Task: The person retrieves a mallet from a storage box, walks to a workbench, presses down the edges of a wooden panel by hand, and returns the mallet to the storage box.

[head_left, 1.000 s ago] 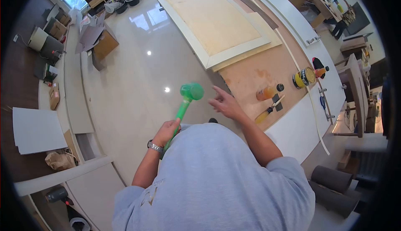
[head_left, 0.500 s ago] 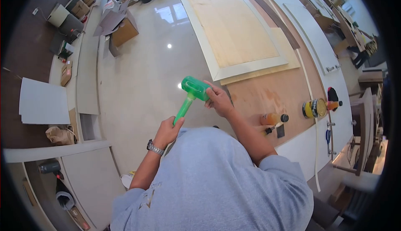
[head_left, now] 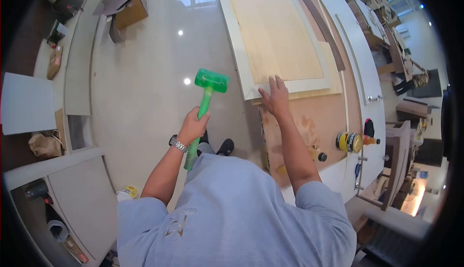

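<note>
My left hand (head_left: 194,124) is wrapped round the handle of a green mallet (head_left: 211,81), its head held up over the floor. A metal watch is on that wrist. My right hand (head_left: 275,97) lies with fingers spread on the near end of a white-framed panel (head_left: 251,87) with a pale wood middle. Under this panel sits a thin pale board (head_left: 328,86), and below that the reddish-brown bench top (head_left: 302,110).
On the bench at the right stand yellow-and-black tins (head_left: 349,142) and an orange bottle (head_left: 371,140). My right forearm partly hides another bottle (head_left: 320,156). A cardboard box (head_left: 131,11) is on the floor ahead. White cabinets (head_left: 77,185) line the left; a person (head_left: 411,81) is at the far right.
My right hand has let go of the mallet head and moved right onto the panel's end. The mallet, in my left hand, has shifted left and up. The view has turned slightly.
</note>
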### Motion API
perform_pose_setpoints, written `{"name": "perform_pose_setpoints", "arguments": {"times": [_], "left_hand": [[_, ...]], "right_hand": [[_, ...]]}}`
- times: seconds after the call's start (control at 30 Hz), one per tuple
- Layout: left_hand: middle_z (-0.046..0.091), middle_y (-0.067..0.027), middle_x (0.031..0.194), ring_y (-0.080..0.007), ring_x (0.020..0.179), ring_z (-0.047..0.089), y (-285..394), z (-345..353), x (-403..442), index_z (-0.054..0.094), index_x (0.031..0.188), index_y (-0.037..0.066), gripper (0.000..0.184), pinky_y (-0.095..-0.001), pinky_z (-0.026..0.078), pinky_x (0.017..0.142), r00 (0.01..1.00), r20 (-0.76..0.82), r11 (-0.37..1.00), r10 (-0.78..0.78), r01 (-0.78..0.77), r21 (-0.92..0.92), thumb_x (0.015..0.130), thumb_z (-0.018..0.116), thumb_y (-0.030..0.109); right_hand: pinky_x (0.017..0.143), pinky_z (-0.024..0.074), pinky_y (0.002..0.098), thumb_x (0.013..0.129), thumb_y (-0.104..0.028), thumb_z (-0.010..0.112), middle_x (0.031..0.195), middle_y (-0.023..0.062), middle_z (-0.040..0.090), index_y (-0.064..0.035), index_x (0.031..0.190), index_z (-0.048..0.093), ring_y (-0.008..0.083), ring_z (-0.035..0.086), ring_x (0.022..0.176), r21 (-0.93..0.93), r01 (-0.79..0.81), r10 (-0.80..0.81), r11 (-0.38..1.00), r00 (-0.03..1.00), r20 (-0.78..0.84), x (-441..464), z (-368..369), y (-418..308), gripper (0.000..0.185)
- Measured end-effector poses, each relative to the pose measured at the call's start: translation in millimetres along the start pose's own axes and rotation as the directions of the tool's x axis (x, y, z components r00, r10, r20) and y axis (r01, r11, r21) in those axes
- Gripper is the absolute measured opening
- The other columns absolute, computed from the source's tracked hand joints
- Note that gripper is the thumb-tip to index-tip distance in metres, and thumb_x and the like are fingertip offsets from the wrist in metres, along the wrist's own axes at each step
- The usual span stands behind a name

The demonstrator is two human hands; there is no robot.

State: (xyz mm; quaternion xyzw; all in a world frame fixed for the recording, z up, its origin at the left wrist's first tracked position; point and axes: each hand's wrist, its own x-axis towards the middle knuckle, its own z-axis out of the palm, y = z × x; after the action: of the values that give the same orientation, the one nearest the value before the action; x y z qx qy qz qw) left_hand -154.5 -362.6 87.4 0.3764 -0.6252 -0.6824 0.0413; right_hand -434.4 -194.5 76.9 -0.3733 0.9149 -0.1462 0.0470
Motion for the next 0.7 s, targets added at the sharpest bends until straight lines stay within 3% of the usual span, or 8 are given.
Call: {"name": "perform_pose_setpoints", "arguments": {"times": [0.03, 0.13, 0.23, 0.43, 0.53, 0.7], "left_hand": [[0.053, -0.0008, 0.058, -0.0099, 0.045, 0.053, -8.5, 4.2, 12.0, 0.052, 0.091, 0.004, 0.024, -0.0273, 0.043, 0.040, 0.999, -0.026, 0.999, -0.020, 0.019, -0.049, 0.097, 0.060, 0.026], [0.052, -0.0013, 0.062, -0.0096, 0.043, 0.050, -32.4, 25.0, 29.6, 0.051, 0.094, 0.005, 0.027, -0.0268, 0.041, 0.040, 0.999, -0.016, 0.991, -0.031, 0.029, -0.128, 0.102, 0.053, 0.030], [0.051, -0.0015, 0.062, -0.0097, 0.043, 0.050, -44.2, 53.2, 31.6, 0.050, 0.092, 0.005, 0.031, -0.0266, 0.040, 0.039, 1.000, -0.025, 0.966, 0.012, -0.018, -0.258, 0.103, 0.049, 0.034], [0.052, -0.0018, 0.062, -0.0099, 0.044, 0.051, -56.3, 94.5, 13.1, 0.047, 0.090, 0.006, 0.034, -0.0264, 0.042, 0.039, 0.981, -0.193, 0.958, 0.004, -0.059, -0.281, 0.105, 0.045, 0.037], [0.050, -0.0009, 0.056, -0.0103, 0.040, 0.049, -90.1, 129.3, 9.1, 0.047, 0.090, 0.006, 0.032, -0.0276, 0.040, 0.037, 0.985, -0.165, 0.965, 0.059, -0.098, -0.243, 0.105, 0.047, 0.034], [0.052, -0.0022, 0.057, -0.0110, 0.041, 0.050, -71.3, 145.4, -4.3, 0.047, 0.092, 0.005, 0.032, -0.0282, 0.041, 0.037, 0.977, -0.212, 0.937, 0.007, -0.081, -0.341, 0.104, 0.047, 0.035]], "right_hand": [[0.112, 0.0284, 0.0577, 0.093, -0.049, 0.059, 0.154, 0.0218, 0.034, -0.0057, 0.143, 0.046, 0.0382, 0.030, 0.143, -0.120, 0.021, -0.016, 0.992, 0.999, 0.048, 3.7, 1.5, 1.4, 0.068], [0.112, 0.0263, 0.0610, 0.093, -0.052, 0.057, 0.157, 0.0196, 0.030, -0.0066, 0.147, 0.041, 0.0384, 0.027, 0.145, -0.204, 0.024, 0.003, 0.979, 0.991, 0.131, 3.9, 6.2, 4.4, 0.072], [0.113, 0.0271, 0.0594, 0.092, -0.054, 0.057, 0.157, 0.0204, 0.029, -0.0046, 0.147, 0.040, 0.0398, 0.025, 0.145, -0.220, 0.025, 0.018, 0.975, 0.982, 0.189, 14.3, 3.6, 5.4, 0.076], [0.112, 0.0304, 0.0565, 0.092, -0.055, 0.058, 0.158, 0.0215, 0.026, 0.0012, 0.147, 0.035, 0.0411, 0.024, 0.145, -0.166, -0.002, 0.040, 0.986, 0.975, 0.220, 36.5, 8.5, 4.7, 0.082], [0.112, 0.0319, 0.0555, 0.091, -0.055, 0.059, 0.158, 0.0226, 0.026, 0.0021, 0.147, 0.035, 0.0416, 0.023, 0.146, -0.156, 0.009, 0.029, 0.988, 0.970, 0.241, 38.5, 6.1, 3.1, 0.083], [0.111, 0.0334, 0.0547, 0.089, -0.056, 0.061, 0.157, 0.0244, 0.027, 0.0027, 0.146, 0.035, 0.0421, 0.026, 0.145, -0.139, 0.010, 0.020, 0.990, 0.978, 0.209, 36.8, 9.7, 5.6, 0.085]]}}
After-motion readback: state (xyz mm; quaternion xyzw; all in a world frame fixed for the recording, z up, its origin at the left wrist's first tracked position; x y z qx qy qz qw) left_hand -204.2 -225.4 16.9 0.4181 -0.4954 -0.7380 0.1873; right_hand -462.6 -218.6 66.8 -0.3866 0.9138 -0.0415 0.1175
